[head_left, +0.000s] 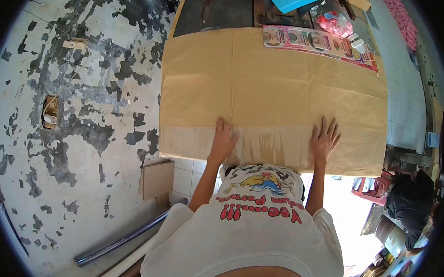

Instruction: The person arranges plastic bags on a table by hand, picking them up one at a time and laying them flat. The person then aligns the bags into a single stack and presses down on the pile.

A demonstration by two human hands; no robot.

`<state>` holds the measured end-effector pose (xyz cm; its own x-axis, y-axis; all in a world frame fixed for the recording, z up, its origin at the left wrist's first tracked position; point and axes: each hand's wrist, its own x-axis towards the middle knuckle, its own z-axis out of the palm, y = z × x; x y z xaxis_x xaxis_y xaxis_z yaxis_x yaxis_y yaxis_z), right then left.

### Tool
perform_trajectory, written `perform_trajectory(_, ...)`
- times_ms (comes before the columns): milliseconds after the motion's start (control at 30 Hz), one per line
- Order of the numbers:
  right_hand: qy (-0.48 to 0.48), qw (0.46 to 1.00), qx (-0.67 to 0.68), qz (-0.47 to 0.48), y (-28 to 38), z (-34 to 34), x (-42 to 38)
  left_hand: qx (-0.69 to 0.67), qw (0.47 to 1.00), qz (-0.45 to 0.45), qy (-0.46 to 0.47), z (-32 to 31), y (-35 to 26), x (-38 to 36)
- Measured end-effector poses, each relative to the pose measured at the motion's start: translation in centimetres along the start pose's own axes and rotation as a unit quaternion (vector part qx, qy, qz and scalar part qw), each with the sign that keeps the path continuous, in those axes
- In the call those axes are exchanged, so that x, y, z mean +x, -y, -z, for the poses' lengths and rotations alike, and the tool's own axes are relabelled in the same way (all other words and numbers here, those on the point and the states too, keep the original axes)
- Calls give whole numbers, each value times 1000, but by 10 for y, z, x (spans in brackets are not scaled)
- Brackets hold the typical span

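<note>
A large sheet of brown paper [269, 81] with fold creases covers the table in front of me. Along its near side runs a shiny clear strip [187, 139], like tape or plastic, with torn-looking patches in the middle. My left hand [223, 141] rests on this near part, fingers pointing forward, slightly blurred. Further right, my right hand [326, 139] lies flat with its fingers spread on the paper. Neither hand holds anything.
At the table's far right lie a printed strip with food pictures [300, 40], a bag of pink items [334, 24] and a blue plastic tray [292, 0]. A peeling wall [95, 83] stands left. Long rolls [123, 238] lean lower left. A red plastic chair [376, 190] stands right.
</note>
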<state>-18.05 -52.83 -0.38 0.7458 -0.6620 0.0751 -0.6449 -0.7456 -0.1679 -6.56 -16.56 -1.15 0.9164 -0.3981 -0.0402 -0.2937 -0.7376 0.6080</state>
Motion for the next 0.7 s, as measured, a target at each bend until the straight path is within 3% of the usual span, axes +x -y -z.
perform_trajectory(67, 3, 1000, -11, 0, -7, 4, 11, -23, 1000, -14, 11, 7, 3, 12)
perform_trajectory(167, -13, 1000, -24, -7, -24, 1, 32, -32, 995, 50, 84, 18, -24, 29)
perform_trajectory(267, -39, 998, -37, -29, -57, -1, 54, 109, 992, -61, -29, 11, -52, 19)
perform_trajectory(367, -89, 994, -30, -48, -99, -18, 74, 127, 990, -22, 52, 15, -82, 4)
perform_trajectory(467, -54, 988, -74, -123, -105, -18, 80, 77, 995, -1, 66, -12, -74, 1)
perform_trajectory(567, -61, 998, -7, 30, -75, -32, 57, 29, 999, -31, 0, -12, -72, 9)
perform_trajectory(700, 44, 972, 105, 204, 12, -39, -19, -128, 992, -16, -4, -21, -60, 30)
